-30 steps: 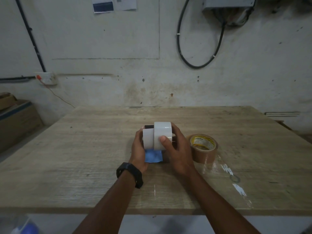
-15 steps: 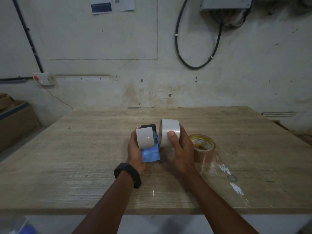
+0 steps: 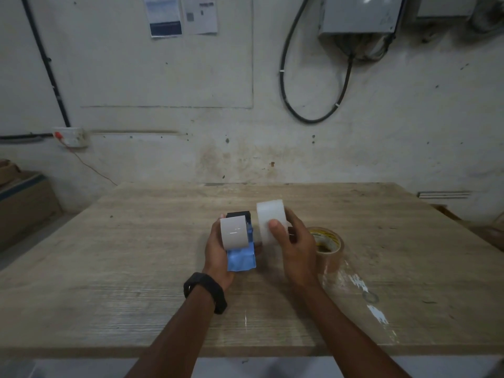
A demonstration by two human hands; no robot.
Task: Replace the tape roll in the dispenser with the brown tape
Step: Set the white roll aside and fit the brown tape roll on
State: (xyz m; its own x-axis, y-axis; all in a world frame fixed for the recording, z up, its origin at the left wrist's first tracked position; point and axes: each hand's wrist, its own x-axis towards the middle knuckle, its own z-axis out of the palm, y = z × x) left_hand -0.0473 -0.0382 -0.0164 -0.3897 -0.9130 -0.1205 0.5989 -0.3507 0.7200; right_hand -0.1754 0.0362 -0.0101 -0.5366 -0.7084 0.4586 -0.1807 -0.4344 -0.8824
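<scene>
The right hand [image 3: 296, 248] has its fingers closed round a white tape roll [image 3: 270, 221], apparently clear of the blue plastic dispenser [image 3: 241, 257] clasped in the left hand [image 3: 216, 251]. The brown tape roll [image 3: 326, 245] lies flat on the wooden surface [image 3: 136, 268], just right of the right hand, which is nearer.

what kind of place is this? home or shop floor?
Probably a workshop or storeroom, not a home: a bare wooden worktable, a stained wall with an electrical box and a looping black cable, and cardboard boxes at the left.
</scene>
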